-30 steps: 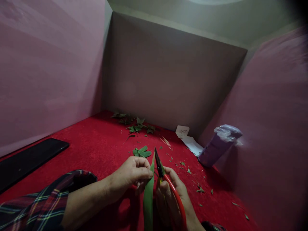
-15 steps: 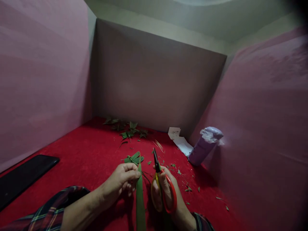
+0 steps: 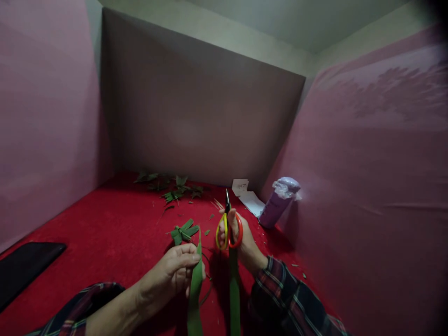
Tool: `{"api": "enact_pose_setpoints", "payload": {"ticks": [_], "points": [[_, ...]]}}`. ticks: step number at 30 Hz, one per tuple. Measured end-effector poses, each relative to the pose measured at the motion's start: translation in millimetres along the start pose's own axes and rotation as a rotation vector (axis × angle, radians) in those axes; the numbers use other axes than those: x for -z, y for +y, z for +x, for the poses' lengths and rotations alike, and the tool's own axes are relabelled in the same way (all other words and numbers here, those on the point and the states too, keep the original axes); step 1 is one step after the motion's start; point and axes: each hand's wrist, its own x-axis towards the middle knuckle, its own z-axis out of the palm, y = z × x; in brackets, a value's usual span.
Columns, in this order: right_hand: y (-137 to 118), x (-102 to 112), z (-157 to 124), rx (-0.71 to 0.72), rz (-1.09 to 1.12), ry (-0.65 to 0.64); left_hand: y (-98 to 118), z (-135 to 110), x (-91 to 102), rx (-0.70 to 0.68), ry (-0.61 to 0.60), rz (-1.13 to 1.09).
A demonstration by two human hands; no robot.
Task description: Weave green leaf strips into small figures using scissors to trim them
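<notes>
**Figure (image 3: 181, 231) Made, Strips (image 3: 195, 298) Unworked**

On red cloth (image 3: 126, 224), a figure of folded green leaf is seen just beyond the left hand (image 3: 173, 266), seemingly complete. One strip is pinched by the left thumb and fingers just below its pointed tip, its visible length unfolded. Scissors (image 3: 225, 228) are held tip-up in the right hand (image 3: 248, 245), well apart from that strip. A second strip (image 3: 234, 289) is hung beneath the scissors, apparently gripped there too. By appearance, one piece is done; neither strip is yet shaped. Leafy sprigs (image 3: 174, 195) are left farther back.
</notes>
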Motion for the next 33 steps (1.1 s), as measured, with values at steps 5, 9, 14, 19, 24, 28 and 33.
{"api": "enact_pose_setpoints", "payload": {"ticks": [5,9,14,19,24,28,33], "points": [[-19,-15,34,0.077,-0.06,-0.015,9,-6,-0.6,-0.047,-0.025,0.004],[-31,-21,57,0.116,-0.146,-0.031,11,-9,-3.9,-0.078,-0.043,-0.005],[-50,-21,76,0.179,-0.208,-0.023,14,-12,-8.6,-0.135,-0.01,0.012],[-81,-20,82,0.236,-0.208,-0.044,14,-14,-8.3,-0.161,0.022,0.022],[-104,-22,84,0.297,-0.259,-0.034,10,-11,-5.7,-0.178,0.023,0.008],[-114,-23,81,0.317,-0.303,-0.013,10,-9,-5.4,-0.178,0.028,0.02],[-132,-22,72,0.34,-0.297,-0.031,11,-10,-9.0,-0.209,0.07,0.034]]}}
